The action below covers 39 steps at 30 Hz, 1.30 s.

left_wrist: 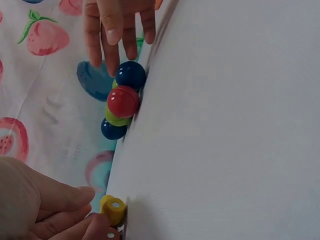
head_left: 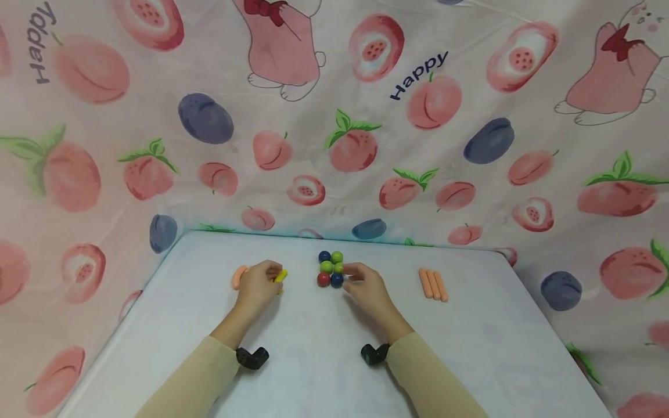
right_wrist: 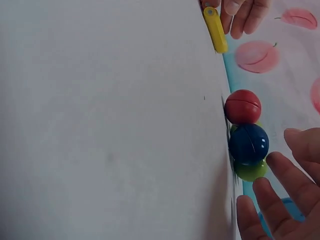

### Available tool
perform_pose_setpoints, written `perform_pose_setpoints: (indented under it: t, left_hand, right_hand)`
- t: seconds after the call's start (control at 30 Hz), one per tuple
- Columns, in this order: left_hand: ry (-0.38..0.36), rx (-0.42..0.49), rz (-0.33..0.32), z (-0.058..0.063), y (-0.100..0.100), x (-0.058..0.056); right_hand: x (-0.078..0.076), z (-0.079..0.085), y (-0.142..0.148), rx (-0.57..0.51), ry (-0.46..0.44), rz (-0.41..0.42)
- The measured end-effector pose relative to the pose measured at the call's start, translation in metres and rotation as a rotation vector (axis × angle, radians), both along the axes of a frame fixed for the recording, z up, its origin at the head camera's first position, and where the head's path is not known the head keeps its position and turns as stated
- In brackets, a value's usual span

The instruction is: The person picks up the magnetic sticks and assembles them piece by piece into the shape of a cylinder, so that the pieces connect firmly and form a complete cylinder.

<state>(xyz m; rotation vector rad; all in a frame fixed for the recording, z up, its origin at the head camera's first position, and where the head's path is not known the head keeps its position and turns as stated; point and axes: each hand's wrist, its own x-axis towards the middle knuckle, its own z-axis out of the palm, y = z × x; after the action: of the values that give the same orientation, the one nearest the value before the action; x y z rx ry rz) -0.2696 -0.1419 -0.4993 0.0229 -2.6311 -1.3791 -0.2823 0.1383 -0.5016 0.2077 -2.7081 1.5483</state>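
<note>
My left hand (head_left: 256, 285) is over the left side of the white table, fingertips right at a yellow stick (head_left: 281, 276). In the right wrist view, that yellow stick (right_wrist: 216, 31) lies alongside the fingers, which hang loosely. An orange piece (head_left: 238, 277) shows partly behind the hand. My right hand (head_left: 370, 288) reaches toward a cluster of small balls, its fingers spread loosely beside the right column. The balls form two columns: a red ball (head_left: 323, 280) and blue ball (head_left: 337, 280) nearest me, green balls (head_left: 326, 267) in the middle, another blue ball (head_left: 324, 256) and green ball (head_left: 337, 256) behind.
Three orange sticks (head_left: 433, 284) lie side by side on the right of the table (head_left: 313, 360). A fruit-patterned cloth (head_left: 313, 145) hangs along the table's back and both sides. Dark wrist devices (head_left: 253, 358) sit at both sleeve cuffs.
</note>
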Motion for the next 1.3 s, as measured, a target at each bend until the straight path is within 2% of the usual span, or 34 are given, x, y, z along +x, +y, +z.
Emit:
perform_pose_setpoints:
  t: [0.2,0.33,0.57,0.83,1.03,1.3]
  left_hand:
    - [0.022,-0.008,-0.001,-0.004,0.005,0.001]
    - [0.012,-0.028,-0.035,-0.007,0.007,0.001]
    - [-0.104,-0.081,-0.126,-0.003,0.014,0.005]
    - [-0.206,-0.058,-0.187,0.006,0.021,0.014]
    - [-0.257,-0.005,-0.246,0.008,0.024,0.024]
    - [-0.346,0.078,-0.258,0.007,0.029,0.036]
  right_hand:
    - [-0.004,0.0,-0.008,0.04,0.014,-0.002]
    - [-0.005,0.0,-0.012,0.067,0.01,-0.028]
    - [-0.003,0.0,-0.013,0.111,-0.031,-0.055]
    - [0.0,-0.001,-0.01,0.154,-0.075,-0.062]
    - [0.008,-0.002,-0.005,0.167,-0.087,-0.039]
    - [0.023,-0.001,-0.002,0.184,-0.107,0.005]
